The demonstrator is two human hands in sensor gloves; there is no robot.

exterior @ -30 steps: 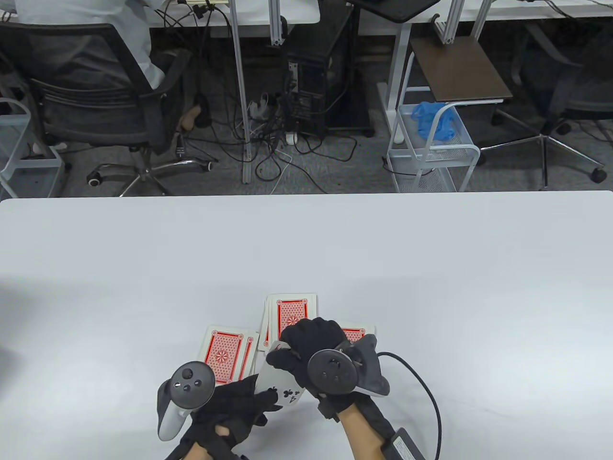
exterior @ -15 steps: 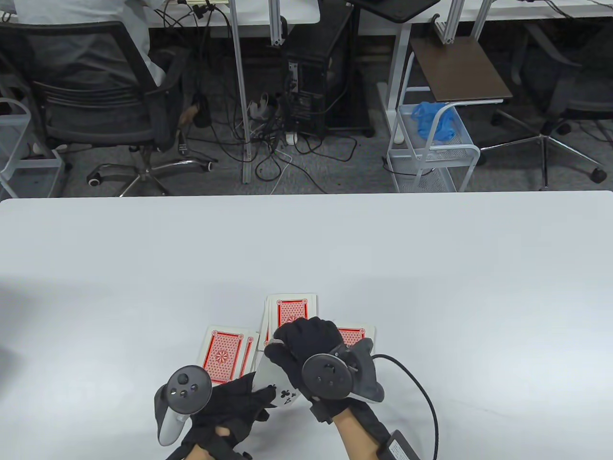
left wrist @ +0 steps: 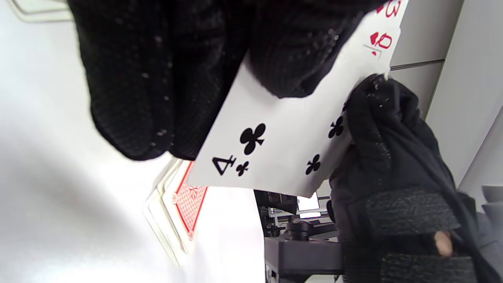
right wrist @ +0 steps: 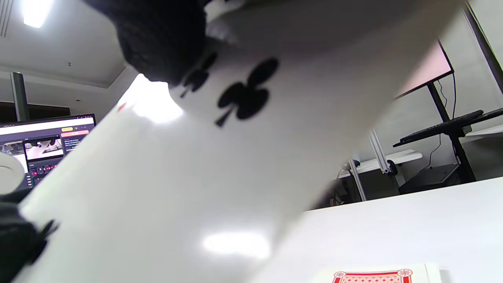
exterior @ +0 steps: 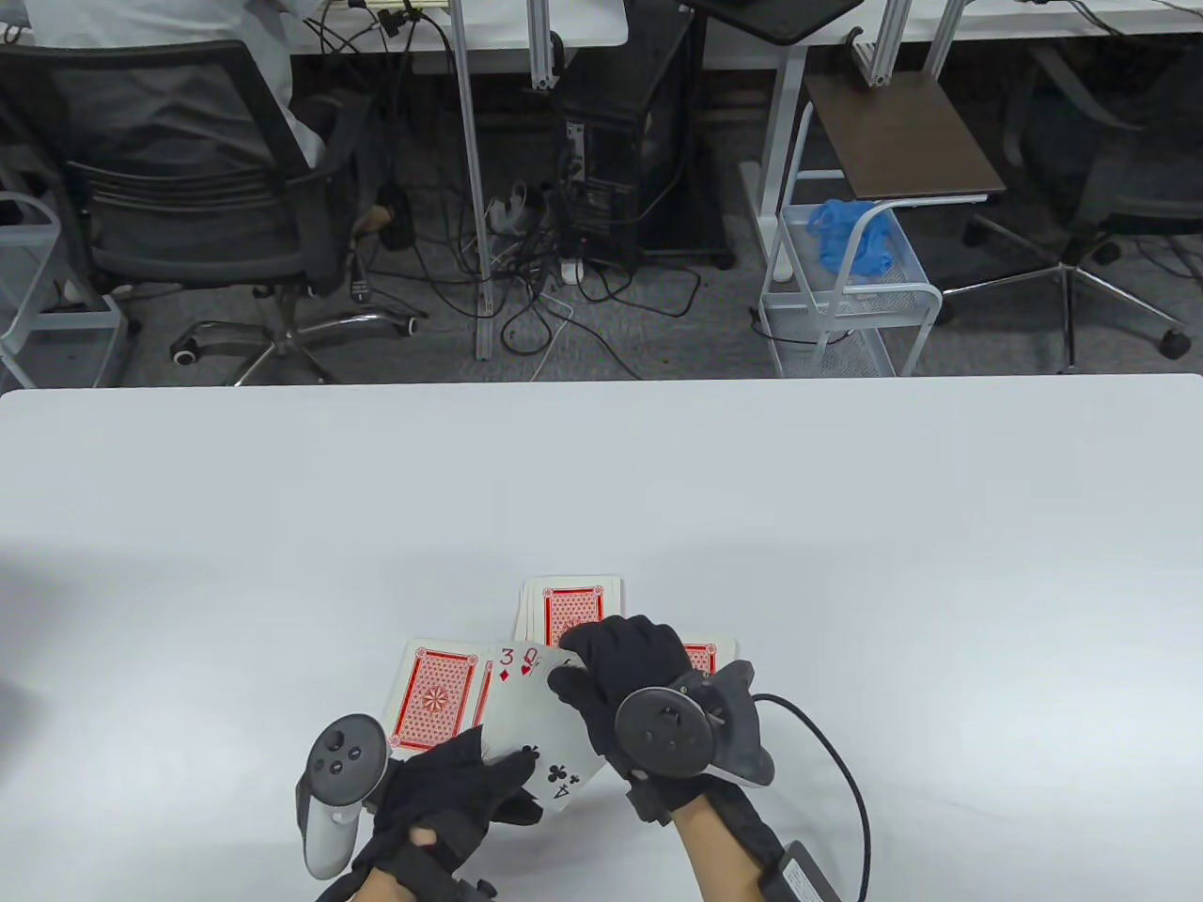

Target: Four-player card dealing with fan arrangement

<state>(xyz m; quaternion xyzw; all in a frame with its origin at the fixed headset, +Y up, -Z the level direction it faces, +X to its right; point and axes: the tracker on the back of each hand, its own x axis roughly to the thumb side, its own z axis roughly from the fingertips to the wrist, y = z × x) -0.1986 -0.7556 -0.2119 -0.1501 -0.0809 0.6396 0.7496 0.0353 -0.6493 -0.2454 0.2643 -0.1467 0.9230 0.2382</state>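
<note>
Black sensor gloves on both hands, one tracker strapped to the back of each. Left hand (exterior: 442, 799) at the near table edge, thumb curled over the lower corner of a small face-up fan of cards (exterior: 540, 723) with fingers behind it; the left wrist view shows the thumb pressed on the card face. Right hand (exterior: 620, 676) just right of the left one, fingers curled down over the fan's upper right edge, pinching it. Both hands hold the fan clear of the white table (exterior: 846, 526).

Fan count: three indices legible. Four of clubs (left wrist: 271, 145) in front; behind it a red 3 of diamonds (exterior: 507, 660) and a red Q (exterior: 530, 660), corners only. Whether more cards sit behind cannot be told.

Face-down piles on the table, red-patterned backs, three visible:
1. left pile (exterior: 434, 695), just beyond the left hand, several edges offset;
2. centre pile (exterior: 573, 606), farther out, partly under the right fingers;
3. right pile (exterior: 700, 655), mostly hidden behind the right hand and tracker.
Exact card count per pile cannot be told.

One black cable (exterior: 836, 761) runs from the right tracker across the table toward the near edge.

Beyond the far table edge: one office chair (exterior: 179, 207) at left with a seated person, one computer tower (exterior: 611, 178) amid floor cables, one white wire cart (exterior: 846, 291) holding something blue.
</note>
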